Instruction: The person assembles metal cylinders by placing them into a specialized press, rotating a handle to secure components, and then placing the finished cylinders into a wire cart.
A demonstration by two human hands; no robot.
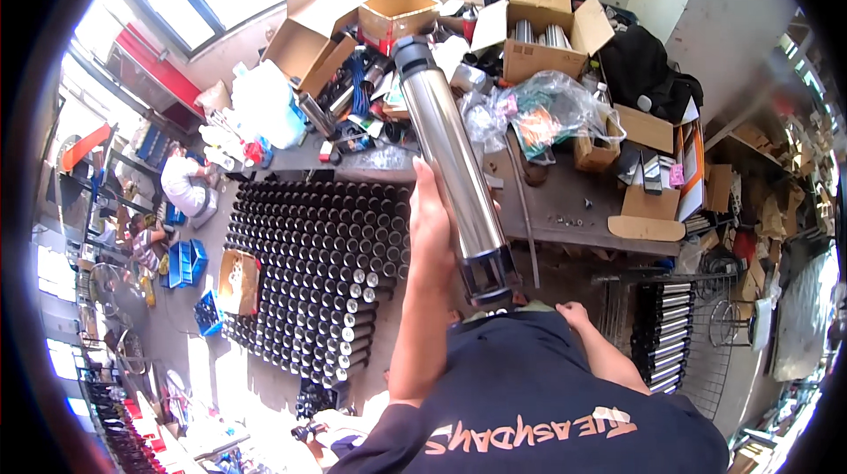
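My left hand (432, 227) wraps the steel tube (454, 174) at frame centre, looks heavy and slick, grip mid-body; right hand (572, 312) loose, holding nothing

The left hand's (434, 218) fingers wrap behind the steel tube (454, 169), out of sight. The right hand (573, 311) — low beside the tube's slotted end — shows only knuckles; its grip cannot be told.
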